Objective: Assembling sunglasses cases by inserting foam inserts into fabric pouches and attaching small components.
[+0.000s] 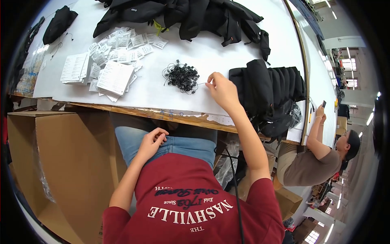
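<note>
Two hands: right hand (221,90) pinching one thin cord beside one heap of black cords (181,77) on white table (211,53); left hand (153,140) loosely curled, empty, on lap; one stack of black garments (268,87) just right

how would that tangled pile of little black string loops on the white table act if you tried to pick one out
The black string loops look thin and floppy, so one would probably droop from the right hand pinching at the pile's edge. They lie knotted together, so neighbours would likely drag along. The pile seems very light and may slide on the smooth white table if pushed.
</note>
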The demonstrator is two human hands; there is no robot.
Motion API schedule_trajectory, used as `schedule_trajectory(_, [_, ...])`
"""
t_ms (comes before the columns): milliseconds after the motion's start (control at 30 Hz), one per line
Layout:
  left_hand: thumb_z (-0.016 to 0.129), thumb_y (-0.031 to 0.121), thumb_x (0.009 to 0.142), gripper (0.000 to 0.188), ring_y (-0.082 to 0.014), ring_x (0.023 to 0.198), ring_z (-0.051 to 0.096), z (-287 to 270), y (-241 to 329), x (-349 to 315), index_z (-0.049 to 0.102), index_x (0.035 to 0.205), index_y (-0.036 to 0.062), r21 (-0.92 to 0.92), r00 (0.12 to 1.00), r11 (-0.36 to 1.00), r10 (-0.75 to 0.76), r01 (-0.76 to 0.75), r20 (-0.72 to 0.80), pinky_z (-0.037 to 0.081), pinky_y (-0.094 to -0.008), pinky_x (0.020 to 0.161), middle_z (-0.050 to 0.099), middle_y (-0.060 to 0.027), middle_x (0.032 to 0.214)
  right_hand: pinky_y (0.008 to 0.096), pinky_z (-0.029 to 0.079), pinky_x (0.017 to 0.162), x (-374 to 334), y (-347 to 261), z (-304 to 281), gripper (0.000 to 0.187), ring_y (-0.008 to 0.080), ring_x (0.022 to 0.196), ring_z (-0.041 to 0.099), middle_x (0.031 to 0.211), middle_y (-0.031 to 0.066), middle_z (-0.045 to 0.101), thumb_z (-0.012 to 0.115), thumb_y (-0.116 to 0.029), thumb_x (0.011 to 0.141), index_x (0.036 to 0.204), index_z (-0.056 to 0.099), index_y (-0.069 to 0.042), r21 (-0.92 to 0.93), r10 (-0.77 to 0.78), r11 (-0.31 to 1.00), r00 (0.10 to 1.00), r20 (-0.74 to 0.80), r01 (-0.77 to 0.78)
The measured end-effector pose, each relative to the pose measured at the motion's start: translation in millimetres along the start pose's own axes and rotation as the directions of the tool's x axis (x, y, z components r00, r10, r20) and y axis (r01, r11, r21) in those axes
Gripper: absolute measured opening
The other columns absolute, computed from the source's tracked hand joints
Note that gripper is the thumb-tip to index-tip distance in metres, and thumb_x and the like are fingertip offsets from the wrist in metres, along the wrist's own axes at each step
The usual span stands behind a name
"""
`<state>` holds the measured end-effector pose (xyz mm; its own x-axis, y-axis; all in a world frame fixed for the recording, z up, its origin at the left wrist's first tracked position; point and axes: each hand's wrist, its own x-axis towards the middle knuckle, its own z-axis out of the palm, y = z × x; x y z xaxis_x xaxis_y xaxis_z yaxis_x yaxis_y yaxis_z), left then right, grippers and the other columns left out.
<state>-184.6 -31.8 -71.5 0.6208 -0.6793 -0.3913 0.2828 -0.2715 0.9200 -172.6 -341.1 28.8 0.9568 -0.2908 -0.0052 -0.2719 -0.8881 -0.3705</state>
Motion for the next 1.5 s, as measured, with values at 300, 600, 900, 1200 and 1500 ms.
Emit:
schedule_trajectory(300, [0.054, 0.015, 0.094, 0.015, -0.0077, 0.068, 0.055, -2, -2, 3, 0.064, 0.1, 0.0055, 0.011, 1.0, 1.0, 0.004, -0.004, 0.024, 0.045, -0.0219, 0.063, 0.062, -0.0009, 0.076, 0.0237, 0.042, 0.053, -10, -41, -75, 0.014, 0.0137, 0.059, 0.055, 0.076, 0.0035, 0.061, 0.07, -0.005, 0.083, 0.088, 0.057, -0.004, 0.208, -0.248, 0.884, 0.798, -0.549, 0.418])
schedule_trajectory(600, [0.052, 0.014, 0.095, 0.015, -0.0071, 0.07, 0.056, 1, 9, -1, 0.064, 0.1, 0.0048, -0.068, 0.999, 0.998, 0.013, -0.01, 0.039, 0.045, -0.0215, 0.065, 0.062, -0.0013, 0.077, 0.019, 0.043, 0.054, -24, -33, -67, 0.022, 0.0089, 0.057, 0.056, 0.071, 0.006, 0.061, 0.069, 0.004, 0.083, 0.095, 0.052, 0.0, 0.214, -0.239, 0.783, 0.601, -0.763, 0.583])
schedule_trajectory(900, [0.059, 0.01, 0.089, 0.015, -0.0215, 0.095, 0.058, -77, 112, 24, 0.064, 0.102, 0.0041, 0.688, 0.667, 0.684, 0.632, -0.242, -0.394, 0.044, -0.0325, 0.085, 0.063, -0.0089, 0.1, 0.0335, 0.043, 0.052, -52, -2, -58, 0.012, 0.0232, 0.057, 0.058, 0.069, 0.0059, 0.059, 0.063, -0.017, 0.087, 0.084, 0.055, -0.009, -0.057, -0.025, 0.998, 0.989, -0.145, 0.017])
schedule_trajectory(1200, [0.07, 0.044, 0.081, 0.067, -0.031, 0.129, 0.036, -127, 103, 67, 0.047, 0.133, 0.0092, 0.921, 0.734, 0.368, 0.59, 0.126, -0.336, 0.026, -0.0455, 0.108, 0.043, -0.0094, 0.142, 0.033, 0.046, 0.062, 16, -12, 0, 0.013, 0.0211, 0.068, 0.059, 0.074, 0.0037, 0.06, 0.067, -0.021, 0.083, 0.092, 0.065, -0.012, 0.104, -0.114, 0.987, 0.99, -0.08, 0.122])
schedule_trajectory(1500, [0.061, 0.037, 0.09, 0.042, -0.0297, 0.116, 0.046, -135, 107, 70, 0.063, 0.113, 0.0019, 0.747, 0.706, 0.665, 0.536, -0.014, -0.463, 0.036, -0.0376, 0.099, 0.06, -0.0132, 0.118, 0.0333, 0.047, 0.067, 24, -3, 7, 0.01, 0.0202, 0.075, 0.058, 0.072, 0.0024, 0.059, 0.069, -0.025, 0.081, 0.082, 0.072, -0.016, 0.222, -0.153, 0.963, 0.988, -0.017, 0.153])
